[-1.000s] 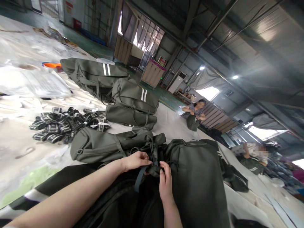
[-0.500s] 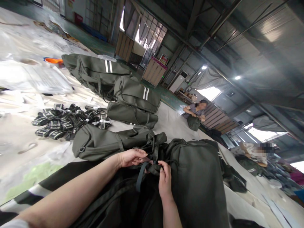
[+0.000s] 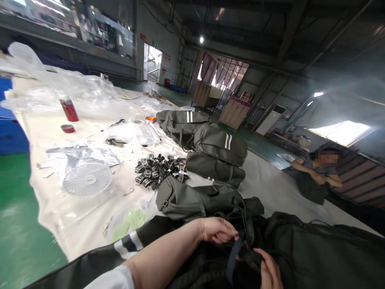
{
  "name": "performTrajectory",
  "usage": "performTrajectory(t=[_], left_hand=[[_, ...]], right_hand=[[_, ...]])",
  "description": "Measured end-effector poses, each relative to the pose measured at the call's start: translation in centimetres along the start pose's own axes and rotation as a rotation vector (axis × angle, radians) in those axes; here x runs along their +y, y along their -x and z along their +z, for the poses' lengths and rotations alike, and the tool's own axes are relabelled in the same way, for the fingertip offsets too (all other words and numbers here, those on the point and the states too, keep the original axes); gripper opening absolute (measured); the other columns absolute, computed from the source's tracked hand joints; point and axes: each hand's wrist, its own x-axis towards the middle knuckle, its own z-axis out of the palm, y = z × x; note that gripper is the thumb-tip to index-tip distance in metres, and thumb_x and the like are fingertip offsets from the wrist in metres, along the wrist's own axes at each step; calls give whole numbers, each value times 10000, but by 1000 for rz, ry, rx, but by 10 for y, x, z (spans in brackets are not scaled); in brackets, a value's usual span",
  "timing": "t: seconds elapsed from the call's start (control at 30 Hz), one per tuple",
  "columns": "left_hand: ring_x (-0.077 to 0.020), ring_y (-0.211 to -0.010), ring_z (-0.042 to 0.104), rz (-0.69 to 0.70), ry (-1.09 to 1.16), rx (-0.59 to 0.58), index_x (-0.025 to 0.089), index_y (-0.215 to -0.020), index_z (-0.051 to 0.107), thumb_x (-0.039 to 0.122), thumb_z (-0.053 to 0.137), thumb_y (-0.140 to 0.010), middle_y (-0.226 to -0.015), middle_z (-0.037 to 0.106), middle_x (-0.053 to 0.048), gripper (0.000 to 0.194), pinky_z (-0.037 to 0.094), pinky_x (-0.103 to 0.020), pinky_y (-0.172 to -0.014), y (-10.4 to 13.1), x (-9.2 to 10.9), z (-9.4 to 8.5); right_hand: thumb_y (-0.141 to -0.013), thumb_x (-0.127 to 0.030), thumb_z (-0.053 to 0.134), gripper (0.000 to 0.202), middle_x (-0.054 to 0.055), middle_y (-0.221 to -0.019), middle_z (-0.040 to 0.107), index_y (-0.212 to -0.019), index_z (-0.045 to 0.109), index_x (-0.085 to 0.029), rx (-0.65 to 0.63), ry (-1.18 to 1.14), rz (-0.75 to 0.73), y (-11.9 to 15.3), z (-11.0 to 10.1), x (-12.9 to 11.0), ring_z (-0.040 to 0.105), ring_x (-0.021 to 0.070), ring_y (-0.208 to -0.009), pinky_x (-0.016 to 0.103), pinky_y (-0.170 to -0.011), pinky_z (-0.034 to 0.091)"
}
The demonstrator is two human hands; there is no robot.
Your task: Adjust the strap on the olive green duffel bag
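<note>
Left hand (image 3: 217, 229): fingers curled, pinching the dark strap (image 3: 233, 257) at its upper end.
Right hand (image 3: 270, 269): closed round the lower run of the strap; wrist cut off by the bottom frame edge.
Strap: lies between both hands, on top of the dark bag (image 3: 315, 257) at bottom right.
Dark bag: touches the folded green bag (image 3: 192, 198) just beyond the left hand; its right part runs out of frame.
Edges: the pale floor sheet (image 3: 90, 216) ends at left against the green floor (image 3: 18, 224).
Open room: bare sheet between the green bag and the white fan grille (image 3: 87, 178); a pile of black webbing straps (image 3: 159, 172) sits near.
Stack: three green bags (image 3: 216, 148) behind, touching one another.
Other person (image 3: 319, 170): seated well apart at right, holding a bag.
Hard to make out: strap buckle hidden under fingers; clear plastic (image 3: 60, 86) at far left blurred.
</note>
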Motion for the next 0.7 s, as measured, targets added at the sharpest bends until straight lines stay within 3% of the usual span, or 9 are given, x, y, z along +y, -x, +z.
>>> performTrajectory(t=[0.17,0.27,0.47,0.6,0.7], left_hand=[[-37,-412,145,186,221,54,44,-872,679,296,753,-753,-474,267,87,288,59,-177,-378,3,-5,-2],[-37,-433,194,289,378,103,87,-848,671,297,739,-759,-508,314,66,237,138,-140,-389,6,-7,-6],[-42,-462,333,247,539,133,78,-860,658,271,680,-812,-597,442,23,199,287,-138,-417,8,-5,-8],[-52,-551,479,178,560,173,55,-994,652,194,697,-788,-727,584,-33,253,360,-124,-473,7,-1,-3],[-56,-530,470,179,451,207,81,-821,637,257,713,-785,-678,580,-27,196,353,-138,-474,6,2,4]], right_hand=[[-908,-482,371,399,104,-1136,643,-1055,636,-223,-10,51,-10,4,-3,-32,547,302,-1112,459,-952,413],[-918,-413,370,350,105,-1108,641,-1043,632,-217,-12,63,-15,7,-4,-45,554,284,-1081,441,-935,429],[-897,-288,373,282,93,-1082,629,-1035,610,-218,-28,91,-26,7,-9,-58,546,259,-1049,416,-920,429],[-889,-238,381,190,54,-903,594,-856,568,-226,-95,127,-97,3,-23,-80,536,231,-909,375,-814,426],[-904,-223,372,199,21,-766,522,-731,471,-228,-178,172,-201,2,-33,-100,502,210,-796,350,-713,397]])
